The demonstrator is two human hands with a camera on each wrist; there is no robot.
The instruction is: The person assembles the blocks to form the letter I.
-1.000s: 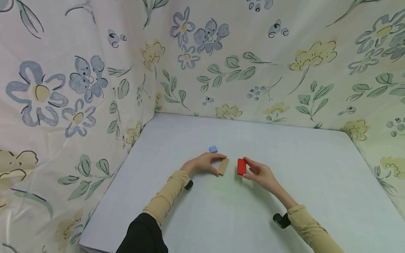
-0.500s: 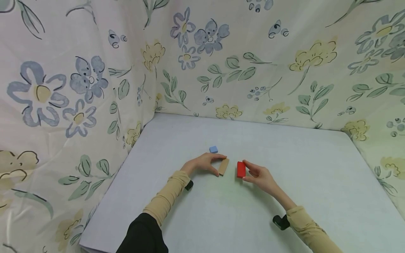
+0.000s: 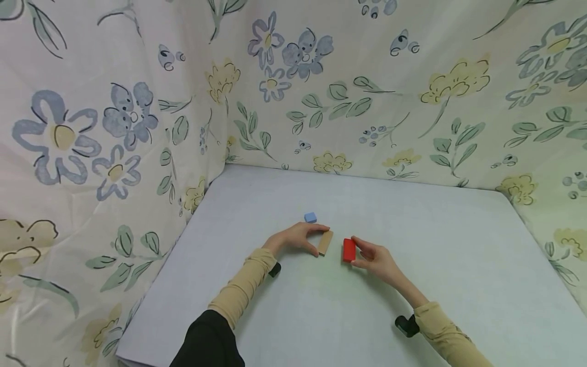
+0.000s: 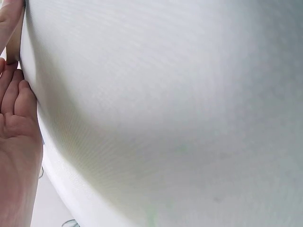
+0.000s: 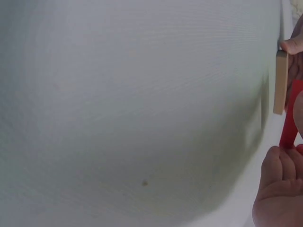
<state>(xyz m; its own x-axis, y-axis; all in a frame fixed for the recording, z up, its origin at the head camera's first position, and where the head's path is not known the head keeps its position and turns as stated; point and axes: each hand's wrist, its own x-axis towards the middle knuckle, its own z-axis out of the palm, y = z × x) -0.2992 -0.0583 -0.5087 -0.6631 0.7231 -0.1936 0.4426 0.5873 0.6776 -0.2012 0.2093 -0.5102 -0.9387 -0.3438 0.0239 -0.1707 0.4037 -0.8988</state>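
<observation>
The left hand (image 3: 296, 236) is pinching a wooden block (image 3: 325, 243). At its three o'clock, the right hand (image 3: 378, 258) is gripping a red block (image 3: 349, 251)

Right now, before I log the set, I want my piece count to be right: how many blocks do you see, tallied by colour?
Red block: 1
Natural wood block: 1
Blue block: 1
Total: 3 blocks in view

Tan block (image 3: 326, 243), red block (image 3: 349, 250), narrow gap between, near side open
</observation>
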